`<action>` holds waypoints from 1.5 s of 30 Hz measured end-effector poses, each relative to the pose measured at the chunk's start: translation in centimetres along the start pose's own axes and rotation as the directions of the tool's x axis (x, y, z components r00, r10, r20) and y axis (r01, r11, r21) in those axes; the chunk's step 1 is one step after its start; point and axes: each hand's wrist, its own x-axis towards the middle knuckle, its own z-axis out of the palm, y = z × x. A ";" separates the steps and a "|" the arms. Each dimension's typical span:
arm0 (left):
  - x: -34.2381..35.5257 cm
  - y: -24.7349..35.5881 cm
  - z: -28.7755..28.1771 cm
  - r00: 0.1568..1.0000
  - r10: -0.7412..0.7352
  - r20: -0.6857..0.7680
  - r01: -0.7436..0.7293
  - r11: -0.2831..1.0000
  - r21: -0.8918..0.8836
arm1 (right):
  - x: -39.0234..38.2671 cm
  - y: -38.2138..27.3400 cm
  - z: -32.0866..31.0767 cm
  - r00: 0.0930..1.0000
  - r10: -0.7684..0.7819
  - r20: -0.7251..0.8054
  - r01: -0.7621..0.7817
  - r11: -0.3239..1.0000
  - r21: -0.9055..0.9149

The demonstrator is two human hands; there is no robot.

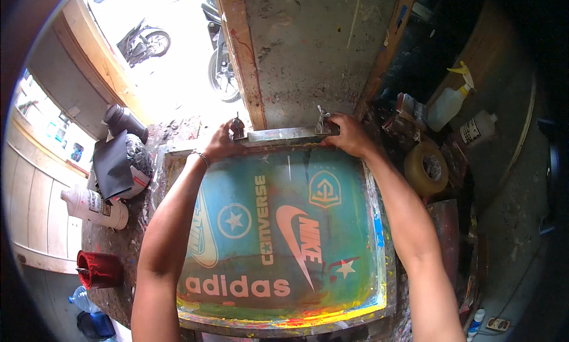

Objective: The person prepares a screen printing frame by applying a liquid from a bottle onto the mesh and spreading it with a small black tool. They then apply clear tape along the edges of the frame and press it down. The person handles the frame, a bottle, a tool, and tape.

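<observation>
A framed printing screen with teal mesh and pale logo shapes [361, 241] lies between the person's 2 forearms on a dark, paint-stained table [133, 247], with yellow and red ink smeared along its near edge. At its far edge is a silvery metal bar [283, 133], with 2 small metal clamps, a left clamp [237, 129] and a right clamp [323, 123], near its ends.

The left hand [220, 142] has its fingers bent against the left clamp. The right hand [351, 136] curls around the right clamp, thumb on the near side. I cannot tell whether either hand closes firmly on its clamp or on the frame edge.

To the left stand a red, ink-coated round tub [98, 270] and a white plastic bottle [89, 203]. To the right are a yellowish-brown tape roll [416, 170] and a translucent spray bottle with a yellow trigger [447, 110].
</observation>
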 end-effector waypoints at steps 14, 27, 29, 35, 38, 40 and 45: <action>0.8 -0.8 -1.2 0.978 -0.141 0.154 0.179 0.947 -0.267 | 3.9 -8.1 -3.8 0.774 -0.174 -0.609 0.150 0.985 -0.091; 1.3 -0.6 -0.8 0.980 -0.148 0.132 0.174 0.962 -0.210 | 15.1 -16.6 5.6 0.856 0.141 0.497 -0.006 0.965 -0.264; 0.9 0.4 -1.2 0.966 -0.218 0.137 0.247 0.936 -0.251 | 14.9 -16.6 5.3 0.681 0.370 0.631 -0.443 0.895 -0.047; 0.7 2.0 -1.6 0.943 -0.303 0.140 0.321 0.938 -0.128 | 15.3 -15.2 4.2 0.823 -0.300 0.483 0.441 0.873 -0.209; 0.3 2.1 -1.4 0.958 -0.269 0.104 0.286 0.934 -0.216 | 16.5 -15.0 4.5 0.748 -0.243 0.617 0.533 0.774 -0.342; 0.0 2.2 -1.2 0.959 -0.282 0.006 0.278 0.943 -0.184 | 16.7 -15.2 4.8 0.706 -0.309 0.637 0.640 0.664 -0.388; 0.2 1.6 -1.4 0.967 -0.250 0.037 0.253 0.963 -0.096 | 15.1 -16.6 6.2 0.902 0.002 0.432 0.165 0.923 -0.348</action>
